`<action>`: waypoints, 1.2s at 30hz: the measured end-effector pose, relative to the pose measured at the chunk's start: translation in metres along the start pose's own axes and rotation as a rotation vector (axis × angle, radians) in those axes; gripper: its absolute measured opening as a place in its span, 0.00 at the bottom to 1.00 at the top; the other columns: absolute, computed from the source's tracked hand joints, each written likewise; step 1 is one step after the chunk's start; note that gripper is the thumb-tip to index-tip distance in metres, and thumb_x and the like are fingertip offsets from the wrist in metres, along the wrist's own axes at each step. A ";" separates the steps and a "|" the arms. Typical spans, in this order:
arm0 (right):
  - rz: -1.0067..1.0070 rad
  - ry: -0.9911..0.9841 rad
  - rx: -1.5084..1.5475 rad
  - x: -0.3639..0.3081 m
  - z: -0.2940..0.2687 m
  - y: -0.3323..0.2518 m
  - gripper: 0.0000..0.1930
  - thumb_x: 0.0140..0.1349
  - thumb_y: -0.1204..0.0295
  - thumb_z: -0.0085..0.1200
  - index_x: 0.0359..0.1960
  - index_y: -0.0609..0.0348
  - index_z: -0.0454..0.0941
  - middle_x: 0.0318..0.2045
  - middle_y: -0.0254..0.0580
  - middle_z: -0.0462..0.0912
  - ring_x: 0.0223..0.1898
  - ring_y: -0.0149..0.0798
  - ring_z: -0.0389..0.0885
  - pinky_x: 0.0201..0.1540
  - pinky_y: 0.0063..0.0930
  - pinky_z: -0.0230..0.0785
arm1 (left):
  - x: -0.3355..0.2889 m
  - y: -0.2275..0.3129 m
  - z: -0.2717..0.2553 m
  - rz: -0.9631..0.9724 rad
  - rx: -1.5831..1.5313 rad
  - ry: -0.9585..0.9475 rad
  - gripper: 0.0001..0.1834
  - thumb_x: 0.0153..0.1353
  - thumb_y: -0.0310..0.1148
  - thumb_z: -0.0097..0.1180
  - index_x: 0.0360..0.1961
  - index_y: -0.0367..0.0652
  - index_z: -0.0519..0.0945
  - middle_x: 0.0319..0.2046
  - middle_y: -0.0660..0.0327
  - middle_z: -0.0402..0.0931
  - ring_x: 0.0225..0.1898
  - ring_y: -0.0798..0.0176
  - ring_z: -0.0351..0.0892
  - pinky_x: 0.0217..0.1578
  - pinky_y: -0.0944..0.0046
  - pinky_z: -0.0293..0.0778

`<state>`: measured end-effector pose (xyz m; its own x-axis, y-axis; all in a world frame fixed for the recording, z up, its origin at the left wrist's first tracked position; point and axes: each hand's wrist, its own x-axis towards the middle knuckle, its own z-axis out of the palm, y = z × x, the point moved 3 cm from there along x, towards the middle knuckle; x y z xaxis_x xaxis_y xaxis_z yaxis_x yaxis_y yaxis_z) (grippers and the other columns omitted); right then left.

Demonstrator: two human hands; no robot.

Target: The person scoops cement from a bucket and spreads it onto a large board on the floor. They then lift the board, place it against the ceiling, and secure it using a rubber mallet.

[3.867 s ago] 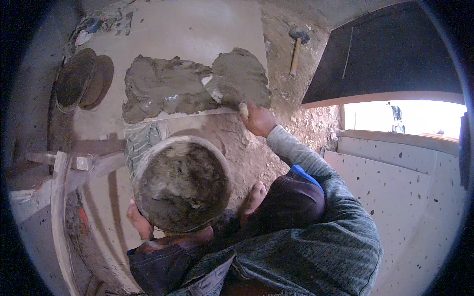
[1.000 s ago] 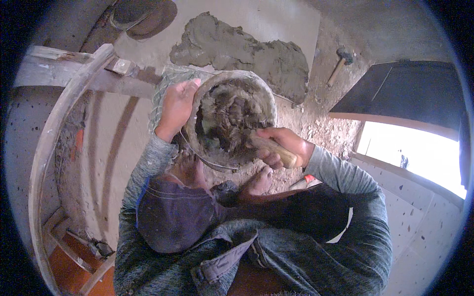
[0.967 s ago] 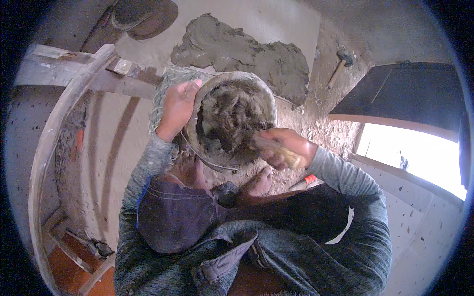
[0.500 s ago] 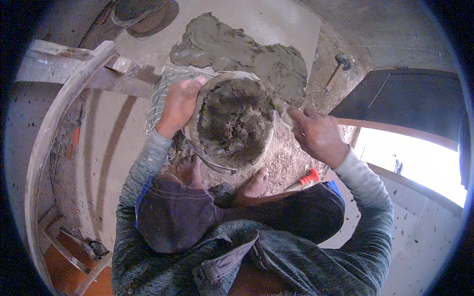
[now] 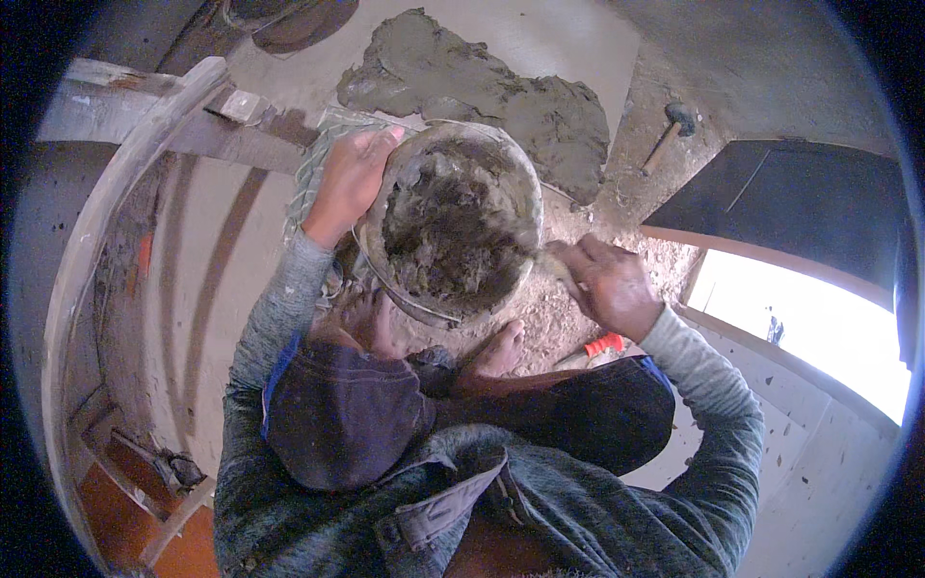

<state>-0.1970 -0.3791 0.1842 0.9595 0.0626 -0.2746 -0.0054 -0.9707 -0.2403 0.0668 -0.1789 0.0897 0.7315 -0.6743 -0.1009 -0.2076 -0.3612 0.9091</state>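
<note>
A bucket (image 5: 403, 301) tilts toward me between my bare feet, its inside caked with wet grey mortar (image 5: 453, 226). My left hand (image 5: 355, 178) grips its rim at the upper left, thumb on top. My right hand (image 5: 612, 287) is just right of the bucket, fingers closed round a mortar-smeared hand tool (image 5: 557, 262). The tool reaches toward the bucket's right rim; blur hides its blade and exact kind. Beyond the bucket, a thick heap of mortar (image 5: 482, 91) lies spread on a pale slab (image 5: 568, 39).
A black-headed mallet (image 5: 668, 140) lies at the far right. Near my right knee is a tool with an orange grip (image 5: 604, 344). A curved wooden frame (image 5: 111, 212) stands at the left. A dark panel (image 5: 780, 202) borders a bright opening on the right. Patterned cloth (image 5: 313, 169) lies beside my left hand.
My right hand has moved down and nearer to me along the bucket's right side, still holding the tool. The bucket's mouth has shifted slightly; my left hand stays on its rim.
</note>
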 end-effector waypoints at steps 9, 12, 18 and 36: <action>0.040 -0.144 0.316 0.026 0.069 -0.007 0.21 0.58 0.71 0.54 0.55 0.59 0.71 0.36 0.52 0.79 0.35 0.58 0.80 0.40 0.46 0.75 | 0.000 0.006 0.017 0.050 -0.068 0.132 0.24 0.67 0.47 0.51 0.30 0.31 0.79 0.23 0.56 0.76 0.28 0.65 0.70 0.34 0.61 0.69; 0.025 -0.118 0.623 0.034 0.087 -0.016 0.21 0.58 0.70 0.56 0.53 0.62 0.73 0.40 0.55 0.81 0.42 0.57 0.81 0.45 0.43 0.75 | 0.002 -0.006 0.018 0.077 -0.088 0.128 0.26 0.67 0.46 0.49 0.27 0.28 0.74 0.17 0.46 0.65 0.21 0.62 0.60 0.27 0.56 0.64; 0.076 0.007 0.885 0.043 0.096 -0.045 0.17 0.65 0.60 0.53 0.49 0.58 0.78 0.36 0.57 0.83 0.39 0.59 0.82 0.41 0.44 0.74 | 0.001 0.005 0.020 0.168 -0.020 0.142 0.26 0.68 0.46 0.47 0.24 0.29 0.72 0.16 0.47 0.62 0.21 0.63 0.58 0.25 0.55 0.61; 0.011 0.037 -0.071 0.003 0.041 0.009 0.24 0.52 0.73 0.60 0.54 0.51 0.75 0.36 0.44 0.76 0.34 0.47 0.79 0.36 0.40 0.74 | 0.003 0.009 0.011 0.063 -0.055 0.082 0.25 0.69 0.46 0.47 0.31 0.29 0.78 0.22 0.51 0.76 0.25 0.65 0.68 0.32 0.59 0.69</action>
<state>-0.2061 -0.3786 0.1431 0.9694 0.0444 -0.2415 0.0026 -0.9853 -0.1706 0.0601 -0.1909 0.0936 0.7690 -0.6391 -0.0113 -0.2206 -0.2819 0.9337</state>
